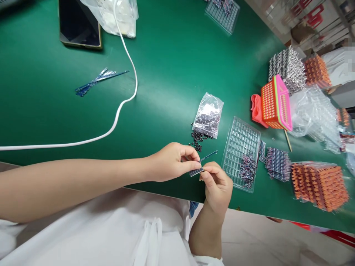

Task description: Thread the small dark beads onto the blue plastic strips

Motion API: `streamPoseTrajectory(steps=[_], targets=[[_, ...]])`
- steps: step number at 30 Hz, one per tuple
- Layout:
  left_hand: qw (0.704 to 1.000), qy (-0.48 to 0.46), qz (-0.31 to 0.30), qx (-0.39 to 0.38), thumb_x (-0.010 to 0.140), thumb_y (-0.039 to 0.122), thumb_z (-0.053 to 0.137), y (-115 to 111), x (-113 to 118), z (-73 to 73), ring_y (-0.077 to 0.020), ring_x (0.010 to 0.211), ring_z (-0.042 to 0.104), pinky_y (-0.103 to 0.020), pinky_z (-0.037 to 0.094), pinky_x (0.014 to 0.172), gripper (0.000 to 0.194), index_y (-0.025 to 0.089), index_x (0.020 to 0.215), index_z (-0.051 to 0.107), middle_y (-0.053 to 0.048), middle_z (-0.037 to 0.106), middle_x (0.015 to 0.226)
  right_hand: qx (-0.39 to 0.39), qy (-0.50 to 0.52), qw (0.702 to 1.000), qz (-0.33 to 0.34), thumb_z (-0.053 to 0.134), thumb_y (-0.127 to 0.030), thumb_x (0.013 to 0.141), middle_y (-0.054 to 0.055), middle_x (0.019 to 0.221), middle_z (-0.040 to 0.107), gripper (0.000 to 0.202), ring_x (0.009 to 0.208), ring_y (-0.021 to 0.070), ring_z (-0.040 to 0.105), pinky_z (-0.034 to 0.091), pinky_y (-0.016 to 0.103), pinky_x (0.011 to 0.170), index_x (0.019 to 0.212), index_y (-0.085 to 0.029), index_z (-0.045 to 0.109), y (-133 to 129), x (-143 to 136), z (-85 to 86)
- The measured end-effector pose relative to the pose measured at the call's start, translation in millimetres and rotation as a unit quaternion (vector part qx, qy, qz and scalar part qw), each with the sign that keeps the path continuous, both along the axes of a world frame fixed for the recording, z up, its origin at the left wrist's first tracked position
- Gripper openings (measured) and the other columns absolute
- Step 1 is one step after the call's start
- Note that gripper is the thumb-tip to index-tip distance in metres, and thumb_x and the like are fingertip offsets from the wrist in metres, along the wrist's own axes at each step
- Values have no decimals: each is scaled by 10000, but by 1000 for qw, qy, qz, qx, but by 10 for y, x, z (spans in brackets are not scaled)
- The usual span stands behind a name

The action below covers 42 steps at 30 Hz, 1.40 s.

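My left hand is closed in a pinch on a narrow dark blue strip that looks like circuit board. A thin blue end juts out above its fingertips. My right hand has thumb and finger pressed together at the strip's right end; any small part between them is too tiny to name. Just beyond the hands, small black parts lie spilled at the mouth of a clear plastic bag. To the right, a clear compartment tray carries a heap of small leaded components.
Blue strips, a white cable and a phone lie leftward. At right are stacked component blocks, orange stacks, a basket and clear plastic trays. Another tray lies at the back.
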<state>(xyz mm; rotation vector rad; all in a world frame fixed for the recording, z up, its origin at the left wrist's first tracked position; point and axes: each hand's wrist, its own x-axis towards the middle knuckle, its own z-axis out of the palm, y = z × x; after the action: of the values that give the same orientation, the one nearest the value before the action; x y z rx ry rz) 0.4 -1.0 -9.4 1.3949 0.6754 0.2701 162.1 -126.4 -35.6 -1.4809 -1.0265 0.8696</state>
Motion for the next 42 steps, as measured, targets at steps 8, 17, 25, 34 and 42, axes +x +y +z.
streamPoseTrajectory(steps=[8,17,25,34,42], targets=[[998,-13,-4,55,877,325,623,-25,-11,33,-145,709,628,-235,460,652,190,162,809,692,-19,720,757,-9,46,999,23,725,-263,849,1,741,596,49,644,130,559,446,267,555,839,-215,721,-2,47,-8],[999,-11,-32,39,876,339,607,-14,-22,24,-143,681,593,-242,441,627,200,165,808,679,-18,715,745,-19,107,993,43,733,-258,849,-10,746,604,36,614,115,558,439,256,537,845,-223,729,-6,61,-27],[998,-6,-30,49,877,353,603,-21,-11,26,-137,668,569,-235,425,612,214,166,812,683,-14,696,736,-25,83,996,37,705,-307,873,-3,754,601,97,604,116,564,472,262,537,850,-214,717,7,42,-17],[998,-10,-33,48,884,338,591,-27,-11,33,-149,691,596,-247,435,627,212,158,812,675,-27,707,756,-33,110,993,34,744,-307,846,-1,770,620,90,604,112,583,496,246,521,855,-219,727,5,54,-63],[997,-11,-30,64,883,314,573,-51,-11,21,-154,686,594,-255,431,625,217,138,815,680,-45,707,756,-29,125,991,32,758,-272,837,-1,767,650,38,612,116,609,513,246,517,848,-235,757,11,48,-53]])
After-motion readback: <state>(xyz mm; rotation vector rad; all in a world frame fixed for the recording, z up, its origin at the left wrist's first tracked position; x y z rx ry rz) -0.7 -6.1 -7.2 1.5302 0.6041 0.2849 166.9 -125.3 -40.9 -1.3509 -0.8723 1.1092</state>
